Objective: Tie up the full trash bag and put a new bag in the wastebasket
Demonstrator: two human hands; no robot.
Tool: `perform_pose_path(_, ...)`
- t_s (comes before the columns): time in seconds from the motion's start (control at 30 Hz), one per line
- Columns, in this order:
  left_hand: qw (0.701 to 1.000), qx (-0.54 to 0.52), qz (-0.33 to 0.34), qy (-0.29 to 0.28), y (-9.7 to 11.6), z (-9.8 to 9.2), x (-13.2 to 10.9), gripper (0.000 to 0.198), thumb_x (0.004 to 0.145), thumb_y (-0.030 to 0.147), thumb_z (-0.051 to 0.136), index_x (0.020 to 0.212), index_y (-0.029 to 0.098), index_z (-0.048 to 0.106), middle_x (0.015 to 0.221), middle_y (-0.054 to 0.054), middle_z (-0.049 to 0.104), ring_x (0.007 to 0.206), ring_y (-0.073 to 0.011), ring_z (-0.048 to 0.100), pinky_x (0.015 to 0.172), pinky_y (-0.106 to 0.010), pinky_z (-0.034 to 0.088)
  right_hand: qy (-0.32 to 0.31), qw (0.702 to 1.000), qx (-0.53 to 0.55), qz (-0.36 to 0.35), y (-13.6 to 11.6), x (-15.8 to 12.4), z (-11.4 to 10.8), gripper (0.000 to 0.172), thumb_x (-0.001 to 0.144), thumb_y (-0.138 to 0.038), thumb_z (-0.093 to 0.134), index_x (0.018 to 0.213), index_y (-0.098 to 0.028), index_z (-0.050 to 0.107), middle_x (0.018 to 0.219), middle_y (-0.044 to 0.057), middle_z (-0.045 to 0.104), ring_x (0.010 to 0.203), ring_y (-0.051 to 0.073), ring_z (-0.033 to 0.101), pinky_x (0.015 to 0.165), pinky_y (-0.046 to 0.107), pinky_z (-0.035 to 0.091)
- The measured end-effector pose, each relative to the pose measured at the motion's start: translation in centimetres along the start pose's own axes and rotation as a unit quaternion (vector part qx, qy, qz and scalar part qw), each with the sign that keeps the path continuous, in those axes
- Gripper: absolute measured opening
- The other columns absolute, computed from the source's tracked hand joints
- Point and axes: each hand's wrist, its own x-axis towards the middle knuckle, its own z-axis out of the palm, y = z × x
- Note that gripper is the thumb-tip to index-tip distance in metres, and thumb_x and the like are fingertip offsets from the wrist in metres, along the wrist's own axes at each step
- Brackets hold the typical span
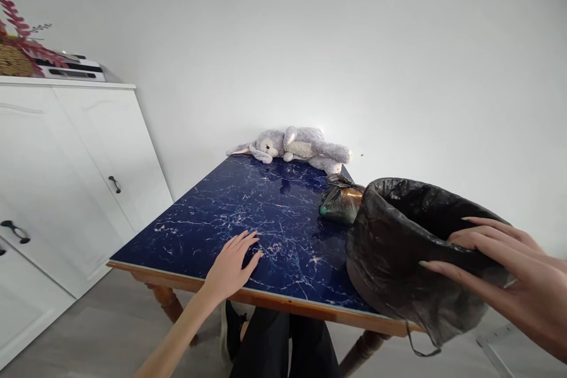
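Observation:
My left hand (233, 263) lies flat on the front part of the blue marbled table (190, 224), fingers spread and holding nothing. At the right, my right hand (509, 263) grips the rim of a trash can (398, 266) lined with a black plastic bag, thumb outside and fingers over the edge. The can stands tilted at the table's right front corner, its mouth facing up, and its inside is mostly dark. Just behind it sits a knotted, translucent black bag (341, 205) with something orange and green showing through.
A grey plush rabbit (301, 144) lies on its side along the table's back edge, by the white wall. White cabinets (106, 159) stand at the left, with a woven basket (14, 62) and a white device (75, 71) on top. My legs are under the table's front edge.

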Motion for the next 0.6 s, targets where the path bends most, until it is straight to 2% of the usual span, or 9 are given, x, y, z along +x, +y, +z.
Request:
perform_pose_path(0.17, 1.000, 0.002, 0.001, -0.005, -0.1, 0.0, 0.0, 0.051, 0.109, 0.056, 0.043, 0.148, 0.029, 0.061, 0.161, -0.003, 0.055, 0.154, -0.0336, 0.045, 0.126, -0.058, 0.039, -0.009, 0.999, 0.038, 0.011, 0.7, 1.3, 0.9, 0.051, 0.100, -0.079, 0.045, 0.099, -0.031, 0.063, 0.095, 0.006, 0.072, 0.096, 0.028, 0.065, 0.075, 0.042, 0.050)
perform_pose_path(0.37, 1.000, 0.007, 0.011, 0.012, -0.4, 0.3, -0.1, 0.050, 0.108, 0.056, 0.045, 0.148, 0.031, 0.061, 0.160, -0.003, 0.056, 0.152, -0.0340, 0.047, 0.125, -0.057, 0.041, -0.052, 0.995, 0.066, 0.056, 2.3, 2.0, 2.8, 0.058, 0.096, -0.083, 0.045, 0.100, -0.028, 0.064, 0.105, 0.012, 0.072, 0.115, 0.032, 0.064, 0.084, 0.042, 0.051)
perform_pose_path(0.6, 1.000, 0.011, 0.019, 0.020, -0.5, 0.8, -0.4, 0.048, 0.109, 0.054, 0.044, 0.148, 0.032, 0.061, 0.160, -0.003, 0.057, 0.152, -0.0339, 0.047, 0.124, -0.057, 0.043, -0.071, 0.990, 0.085, 0.088, 5.0, 2.4, 4.9, 0.066, 0.089, -0.090, 0.047, 0.099, -0.028, 0.067, 0.108, 0.012, 0.072, 0.112, 0.033, 0.067, 0.081, 0.041, 0.052)
